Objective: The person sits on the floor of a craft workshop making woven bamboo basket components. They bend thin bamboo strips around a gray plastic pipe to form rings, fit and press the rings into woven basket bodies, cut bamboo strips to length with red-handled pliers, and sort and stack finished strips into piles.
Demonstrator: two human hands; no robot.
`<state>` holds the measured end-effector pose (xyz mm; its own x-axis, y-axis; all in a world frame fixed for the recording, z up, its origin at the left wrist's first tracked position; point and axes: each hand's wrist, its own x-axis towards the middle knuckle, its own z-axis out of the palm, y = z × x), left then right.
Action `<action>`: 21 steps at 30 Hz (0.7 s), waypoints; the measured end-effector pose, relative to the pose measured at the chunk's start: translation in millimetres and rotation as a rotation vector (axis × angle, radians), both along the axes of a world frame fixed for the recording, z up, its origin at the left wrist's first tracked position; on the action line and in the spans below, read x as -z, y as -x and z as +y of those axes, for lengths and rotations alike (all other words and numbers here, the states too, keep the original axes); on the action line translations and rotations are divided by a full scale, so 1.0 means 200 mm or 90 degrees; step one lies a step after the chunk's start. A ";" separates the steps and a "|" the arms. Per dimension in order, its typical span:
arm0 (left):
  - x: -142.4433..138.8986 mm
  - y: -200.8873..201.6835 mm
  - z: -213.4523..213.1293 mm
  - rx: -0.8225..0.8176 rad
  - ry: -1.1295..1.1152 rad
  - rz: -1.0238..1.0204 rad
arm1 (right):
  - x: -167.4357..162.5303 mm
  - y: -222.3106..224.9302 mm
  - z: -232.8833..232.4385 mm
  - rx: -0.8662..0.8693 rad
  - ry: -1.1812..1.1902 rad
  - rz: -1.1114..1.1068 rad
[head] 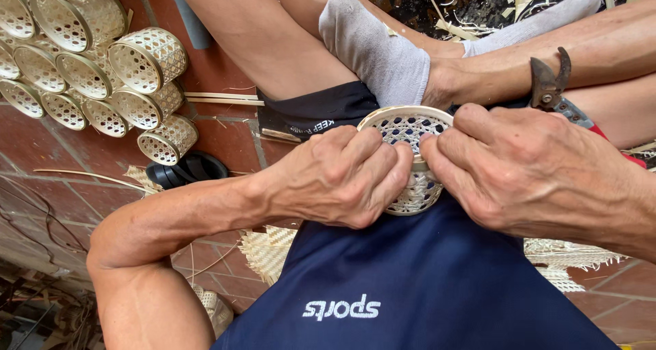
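Red floor tiles lie below; over the lap, left hand (342,176) and right hand (526,172) pinch the woven basket (410,159) rim: light, springy, probably crushable, so grip the hoop.

Both hands' fingers (383,160) pinch the small woven bamboo basket (408,128); pruning shears (552,84) lie just beyond the right hand (526,172).

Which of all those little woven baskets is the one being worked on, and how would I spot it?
Look past the stack of finished baskets lying on the red tile floor to the middle of the picture. There the left hand and right hand pinch one small round basket. It alone is held, not piled.
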<state>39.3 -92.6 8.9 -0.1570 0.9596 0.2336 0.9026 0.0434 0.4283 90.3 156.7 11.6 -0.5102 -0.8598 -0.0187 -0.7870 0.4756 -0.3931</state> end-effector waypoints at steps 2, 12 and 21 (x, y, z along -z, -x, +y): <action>-0.06 0.01 0.01 0.002 0.046 -0.010 | -0.03 0.01 -0.01 -0.017 -0.059 -0.062; -0.12 0.03 0.04 0.032 0.240 0.162 | -0.05 0.03 -0.13 -0.012 -0.169 0.131; -0.04 0.02 -0.02 0.043 0.184 0.011 | 0.07 -0.01 -0.07 -0.057 -0.086 0.053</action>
<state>34.7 -96.7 15.9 -0.0895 0.9948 -0.0492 0.9147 0.1016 0.3911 92.1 141.8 -3.2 -0.4367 -0.8943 -0.0977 -0.8556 0.4465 -0.2620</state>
